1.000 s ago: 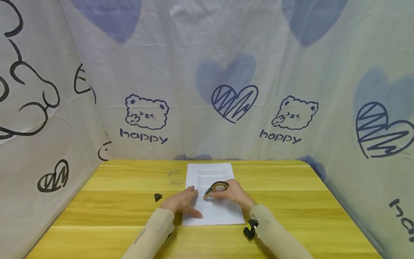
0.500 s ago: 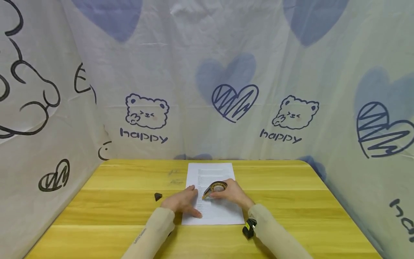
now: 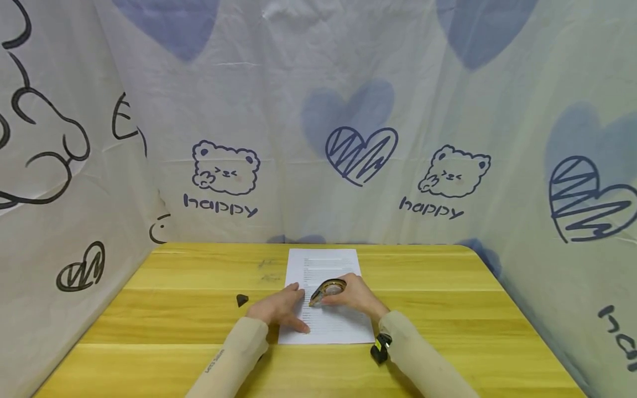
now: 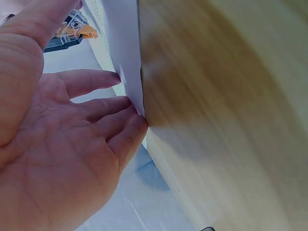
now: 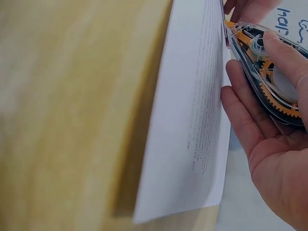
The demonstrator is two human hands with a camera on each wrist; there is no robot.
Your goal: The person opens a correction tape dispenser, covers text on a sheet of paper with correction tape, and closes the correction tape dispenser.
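Note:
A correction tape dispenser [image 3: 329, 288], clear-cased with orange gears, is gripped between the thumb and fingers of my right hand [image 3: 357, 298]. Its orange tip touches, or hovers just over, the printed lines of a white sheet of paper [image 3: 343, 330]; which of the two I cannot tell. In the right wrist view the dispenser [image 5: 264, 72] shows its gears and white spool. My left hand [image 3: 281, 309] rests spread on the left part of the paper, thumb toward the near edge. The left wrist view shows its fingertips [image 4: 137, 122] against the paper's edge.
A small black cap-like piece [image 3: 241, 300] lies on the wooden table [image 3: 189, 326] left of the paper. A black device [image 3: 380, 348] sits at the right cuff. A patterned cloth [image 3: 298, 110] hangs behind the table and along both sides.
My right hand has slid slightly left with the correction tape dispenser, its tip moving left along the printed lines. My left hand has stayed in place on the paper.

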